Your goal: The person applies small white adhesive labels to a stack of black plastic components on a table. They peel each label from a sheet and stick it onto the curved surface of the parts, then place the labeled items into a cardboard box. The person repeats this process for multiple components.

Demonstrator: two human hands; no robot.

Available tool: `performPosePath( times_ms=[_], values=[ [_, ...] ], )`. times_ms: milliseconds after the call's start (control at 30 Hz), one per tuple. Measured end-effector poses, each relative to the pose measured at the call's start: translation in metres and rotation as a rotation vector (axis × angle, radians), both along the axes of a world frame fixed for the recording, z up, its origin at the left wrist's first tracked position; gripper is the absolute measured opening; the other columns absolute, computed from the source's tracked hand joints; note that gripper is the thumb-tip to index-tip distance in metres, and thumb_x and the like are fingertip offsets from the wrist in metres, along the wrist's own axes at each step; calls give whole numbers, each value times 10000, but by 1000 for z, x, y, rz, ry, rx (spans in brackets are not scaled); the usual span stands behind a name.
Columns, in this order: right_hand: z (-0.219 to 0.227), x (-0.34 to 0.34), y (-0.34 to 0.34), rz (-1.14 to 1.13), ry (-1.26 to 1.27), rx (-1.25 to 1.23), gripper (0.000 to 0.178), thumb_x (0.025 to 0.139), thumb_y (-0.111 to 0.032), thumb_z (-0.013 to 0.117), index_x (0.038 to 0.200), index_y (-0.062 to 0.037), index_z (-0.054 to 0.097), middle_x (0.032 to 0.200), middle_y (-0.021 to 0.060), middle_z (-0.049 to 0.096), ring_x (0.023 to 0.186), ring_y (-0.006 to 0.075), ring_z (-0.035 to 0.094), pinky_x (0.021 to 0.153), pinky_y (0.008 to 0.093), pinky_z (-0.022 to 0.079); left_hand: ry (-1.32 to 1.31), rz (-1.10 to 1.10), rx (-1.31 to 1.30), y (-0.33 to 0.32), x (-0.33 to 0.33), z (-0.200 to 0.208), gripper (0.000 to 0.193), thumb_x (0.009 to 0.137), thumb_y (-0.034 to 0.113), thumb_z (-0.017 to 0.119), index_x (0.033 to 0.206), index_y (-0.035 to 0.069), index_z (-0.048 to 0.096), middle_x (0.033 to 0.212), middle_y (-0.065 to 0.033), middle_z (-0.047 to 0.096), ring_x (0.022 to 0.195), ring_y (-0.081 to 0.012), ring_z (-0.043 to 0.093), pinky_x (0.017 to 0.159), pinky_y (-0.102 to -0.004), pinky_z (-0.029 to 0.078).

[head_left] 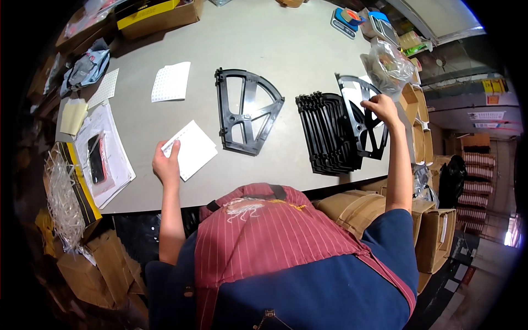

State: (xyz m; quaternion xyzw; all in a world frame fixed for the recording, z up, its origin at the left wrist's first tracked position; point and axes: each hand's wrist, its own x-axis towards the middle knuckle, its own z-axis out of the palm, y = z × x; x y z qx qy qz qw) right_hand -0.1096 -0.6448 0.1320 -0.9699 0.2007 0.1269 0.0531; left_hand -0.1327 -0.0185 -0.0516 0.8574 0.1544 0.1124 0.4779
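Between the thumb and fingers of my left hand is a small stack of white paper sheets, held just over the table's near left part. My right hand grips a black plastic fan-shaped frame by its upper part. That frame stands tilted at the right end of a row of similar black frames, which lean closely together. One more black fan-shaped frame lies flat on the table, between my two hands.
Sticker sheets lie at the far left. A phone rests on papers near the left edge, beside plastic strips. Scales, a clear plastic bag and cardboard boxes line the right side.
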Motion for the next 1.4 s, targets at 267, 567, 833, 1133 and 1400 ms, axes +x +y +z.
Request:
performPosePath(
  times_ms=[267, 567, 833, 1133, 1400],
  values=[
    [-62, -10, 23, 231, 137, -238, 541, 756, -571, 731, 824, -36, 772, 866, 203, 739, 843, 387, 718, 776, 459, 573, 12, -30, -83, 3, -1, -2, 353, 886, 373, 767, 983, 42, 690, 864, -70, 733, 787, -184, 667, 721, -327, 506],
    [-61, 71, 176, 613, -180, 535, 269, 800, -185, 697, 1016, -25, 697, 961, 165, 736, 910, 321, 713, 815, 405, 557, 21, 29, 7, 0, -1, -1, 356, 884, 387, 760, 991, 55, 691, 860, -87, 734, 793, -235, 686, 722, -357, 516],
    [-133, 120, 289, 748, -233, 369, 188, 762, -113, 685, 929, -26, 676, 924, 188, 725, 893, 363, 708, 787, 436, 563, 43, 49, -2, -1, -4, 7, 346, 884, 379, 757, 1015, 65, 696, 890, -89, 751, 830, -244, 714, 745, -362, 533],
    [-123, 129, 286, 485, -179, -24, 522, 845, -534, 730, 769, -18, 738, 842, 173, 737, 799, 361, 726, 682, 448, 572, 24, 31, -33, -1, -4, 11, 324, 892, 367, 743, 1006, 68, 691, 895, -83, 753, 831, -249, 718, 735, -355, 536],
    [-109, 113, 266, -13, 100, 881, 483, 804, -523, 803, 703, -64, 696, 568, -17, 553, 491, 107, 509, 492, 280, 401, 19, 50, -46, 0, -3, 8, 319, 894, 362, 752, 1003, 69, 690, 896, -86, 752, 828, -243, 718, 737, -351, 534]
  ],
)
